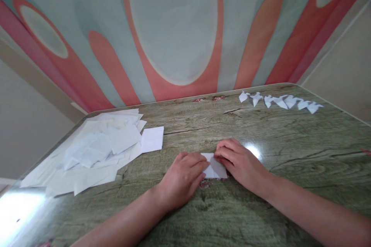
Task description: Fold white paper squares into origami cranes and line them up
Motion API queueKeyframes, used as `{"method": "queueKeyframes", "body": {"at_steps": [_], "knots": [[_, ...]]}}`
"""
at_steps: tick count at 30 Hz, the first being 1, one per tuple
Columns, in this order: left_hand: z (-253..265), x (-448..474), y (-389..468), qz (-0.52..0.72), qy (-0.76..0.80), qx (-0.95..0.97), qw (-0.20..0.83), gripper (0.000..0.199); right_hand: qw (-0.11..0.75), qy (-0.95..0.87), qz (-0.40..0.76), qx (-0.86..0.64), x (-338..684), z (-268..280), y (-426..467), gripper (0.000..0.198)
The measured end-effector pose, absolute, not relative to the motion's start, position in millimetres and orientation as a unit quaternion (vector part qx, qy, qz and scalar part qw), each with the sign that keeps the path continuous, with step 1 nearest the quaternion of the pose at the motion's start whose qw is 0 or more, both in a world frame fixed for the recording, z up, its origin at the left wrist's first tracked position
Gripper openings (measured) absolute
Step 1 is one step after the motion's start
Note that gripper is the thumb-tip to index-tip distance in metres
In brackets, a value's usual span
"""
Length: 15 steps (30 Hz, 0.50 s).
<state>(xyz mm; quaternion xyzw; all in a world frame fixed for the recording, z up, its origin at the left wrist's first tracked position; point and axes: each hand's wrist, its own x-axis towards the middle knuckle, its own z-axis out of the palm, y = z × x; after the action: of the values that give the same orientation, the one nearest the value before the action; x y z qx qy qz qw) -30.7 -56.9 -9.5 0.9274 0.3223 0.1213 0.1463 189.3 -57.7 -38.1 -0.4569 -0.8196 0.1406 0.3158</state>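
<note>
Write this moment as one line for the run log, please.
left hand and right hand: pressing small white folded paper | green wood-grain table | white paper pile left

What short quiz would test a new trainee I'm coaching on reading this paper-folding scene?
1. True or false: both hands press one small paper flat on the table.
2. Where is the loose pile of sheets: A by the left hand, B by the right hand?
3. What lies in a row at the table's far right edge?

Key: 1 true; 2 A; 3 small folded paper figures.
</note>
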Motion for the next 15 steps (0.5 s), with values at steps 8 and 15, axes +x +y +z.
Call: {"method": "queueKeyframes", "body": {"at_steps": [8, 15], "knots": [[-11.3, -25.3, -59.9, 0.098, 0.344, 0.929, 0.090, 0.029, 0.206, -0.872, 0.078, -0.438, 184.0, -26.3, -77.1, 0.019], [-20.5, -25.5, -58.0, 0.128, 0.331, 0.932, 0.068, 0.021, 0.201, -0.878, 0.061, -0.429, 189.2, -36.7, -69.5, 0.017]]}}
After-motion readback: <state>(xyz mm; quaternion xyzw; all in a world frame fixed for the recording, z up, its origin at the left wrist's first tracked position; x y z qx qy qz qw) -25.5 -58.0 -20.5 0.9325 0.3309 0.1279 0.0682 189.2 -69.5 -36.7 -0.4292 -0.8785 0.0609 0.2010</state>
